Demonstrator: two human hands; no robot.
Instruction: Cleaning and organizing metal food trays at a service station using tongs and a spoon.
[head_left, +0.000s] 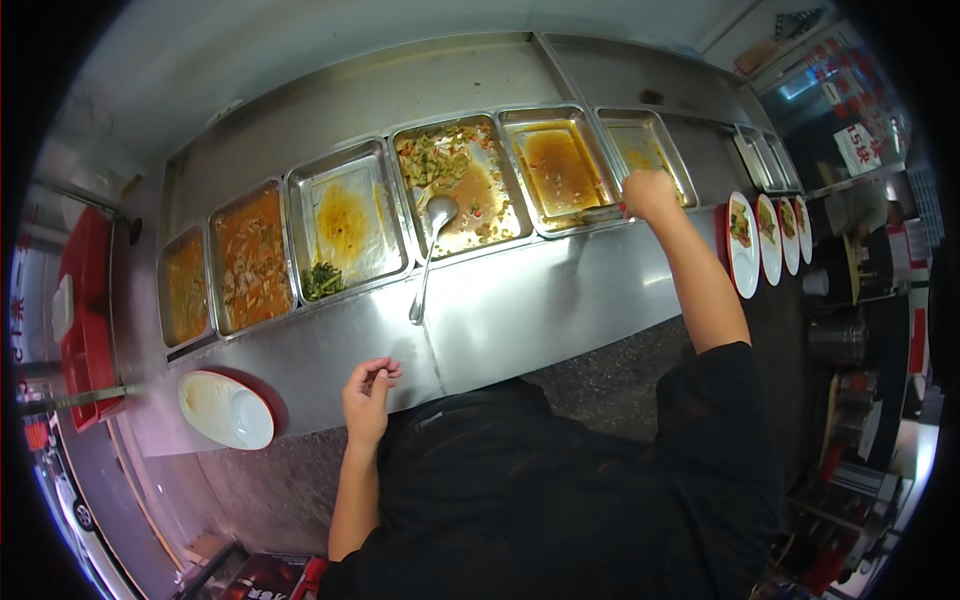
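My right hand (651, 196) is closed on a red-handled utensil (592, 214) whose far part lies over the near edge of a steel pan with brown sauce (561, 161). What kind of utensil it is, I cannot tell. Beside that hand is a steel pan with a little food residue (637, 142). My left hand (371, 390) hangs by the counter's near edge, fingers loosely curled, holding nothing. A metal serving spoon (441, 214) rests in the pan of chopped vegetables and peppers (480, 225), its handle over the steel counter (510, 292).
Farther left are a pan with some greens (322, 281), a pan of reddish stew (251, 262) and a smaller pan (185, 292). An oval plate with residue (217, 409) sits at the counter's left. Several oval plates with food (742, 251) stand in a row at right.
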